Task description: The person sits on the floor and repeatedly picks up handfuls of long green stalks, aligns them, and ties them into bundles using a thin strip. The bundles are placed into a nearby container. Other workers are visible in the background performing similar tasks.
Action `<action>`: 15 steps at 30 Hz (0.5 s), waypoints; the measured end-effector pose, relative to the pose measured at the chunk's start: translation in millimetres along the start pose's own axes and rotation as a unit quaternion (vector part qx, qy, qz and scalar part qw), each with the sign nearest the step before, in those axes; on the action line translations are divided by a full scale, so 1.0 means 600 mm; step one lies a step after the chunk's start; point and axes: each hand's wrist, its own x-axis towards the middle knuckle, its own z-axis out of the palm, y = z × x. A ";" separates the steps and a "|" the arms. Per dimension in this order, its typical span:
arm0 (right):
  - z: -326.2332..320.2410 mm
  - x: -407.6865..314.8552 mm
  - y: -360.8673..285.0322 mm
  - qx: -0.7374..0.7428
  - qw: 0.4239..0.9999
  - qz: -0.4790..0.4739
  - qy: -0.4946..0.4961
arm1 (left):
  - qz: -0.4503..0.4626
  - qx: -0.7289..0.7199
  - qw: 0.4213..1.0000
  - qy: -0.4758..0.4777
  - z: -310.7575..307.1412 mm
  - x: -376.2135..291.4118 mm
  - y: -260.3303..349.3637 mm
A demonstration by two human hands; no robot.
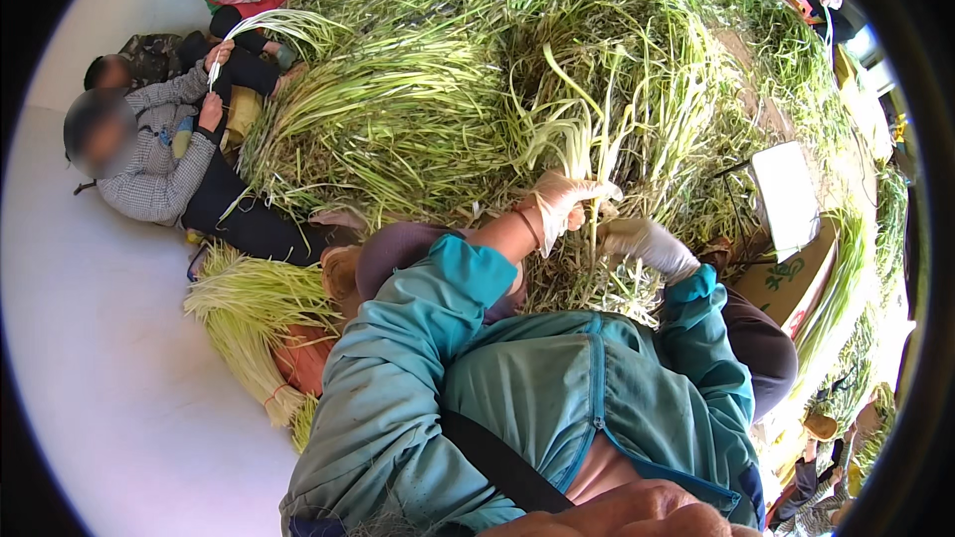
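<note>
My left hand (pixel 561 207), in a thin clear glove, is closed around a small bunch of pale green leafy stalks (pixel 574 145) that look like garlic greens. Their leaf tips fan out upward, away from me. One single stalk (pixel 594 227) hangs down just past the fingers of this hand. Close by on the right, my right hand (pixel 645 245) wears a whitish glove and points its fingers toward that stalk. Blur hides whether they pinch it. Trimmed leaf scraps (pixel 571 287) lie under both hands, between my knees.
A large heap of stalks (pixel 395 104) spreads ahead. To the left sits a co-worker (pixel 164 156) holding stalks; others sit farther off. A tied bundle (pixel 254 328) lies at my left. On the right are a white panel (pixel 785 198) on a stand and a cardboard box (pixel 783 276).
</note>
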 end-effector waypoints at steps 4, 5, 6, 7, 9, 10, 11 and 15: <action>0.001 0.000 -0.055 0.077 0.981 -0.059 0.168 | 0.018 0.044 0.998 0.043 0.003 0.002 -0.017; 0.012 0.005 -0.064 0.057 0.975 -0.059 0.205 | 0.032 0.035 0.998 0.039 0.006 0.007 -0.026; 0.016 0.015 -0.059 0.023 0.973 -0.058 0.223 | 0.046 0.027 0.998 0.036 0.008 0.014 -0.034; 0.031 0.037 -0.041 0.112 0.948 -0.075 0.289 | 0.061 0.020 0.997 0.035 0.013 0.012 -0.033; 0.028 0.040 -0.031 0.078 0.938 -0.048 0.334 | 0.063 0.009 0.995 0.070 0.017 0.010 -0.032; 0.028 0.043 -0.024 0.086 0.935 -0.068 0.338 | 0.058 0.017 0.994 0.092 0.011 0.013 -0.031; 0.035 0.048 -0.018 0.136 0.924 -0.080 0.349 | 0.053 0.025 0.992 0.113 0.005 0.014 -0.031; 0.023 0.030 0.062 -0.188 0.919 -0.060 0.342 | 0.065 0.013 0.995 0.076 0.013 -0.023 0.032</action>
